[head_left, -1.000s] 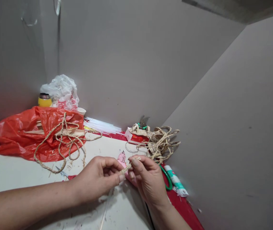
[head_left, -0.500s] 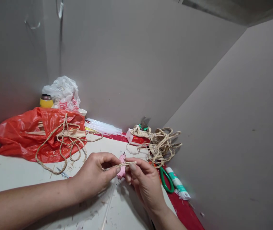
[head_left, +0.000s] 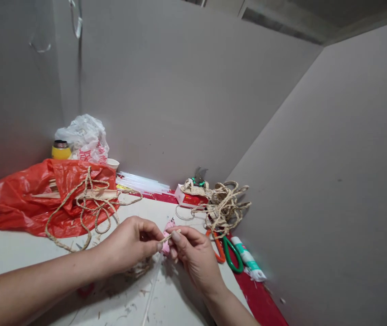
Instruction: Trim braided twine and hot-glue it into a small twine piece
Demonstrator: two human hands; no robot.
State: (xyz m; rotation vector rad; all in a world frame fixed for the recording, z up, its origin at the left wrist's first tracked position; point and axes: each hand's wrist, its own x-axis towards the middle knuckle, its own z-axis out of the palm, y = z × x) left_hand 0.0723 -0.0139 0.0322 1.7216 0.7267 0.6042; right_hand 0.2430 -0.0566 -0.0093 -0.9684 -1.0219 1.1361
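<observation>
My left hand (head_left: 134,244) pinches a short length of straw cord (head_left: 171,236) between thumb and fingers. At the cord's other end, my right hand (head_left: 195,256) grips it the same way, its tip poking out by the thumb. Just behind the fingers, a pink glue gun (head_left: 166,245) lies partly hidden, nozzle pointing away. From its rear a clear glue stick (head_left: 151,294) runs toward me. Under my left hand, a straw-coloured piece (head_left: 139,269) shows only in part.
Braided cord (head_left: 88,206) trails over a red plastic bag (head_left: 13,194) at left. More cord (head_left: 225,210) is heaped at right, beside green-handled scissors (head_left: 232,256), an orange handle (head_left: 220,251) and a white-green roll (head_left: 248,260). Glue sticks (head_left: 142,182) lie along the grey wall.
Both hands have shifted slightly left in view, still holding the cord, and less of it shows between them. The view has tilted a little; more of the orange handle shows.
</observation>
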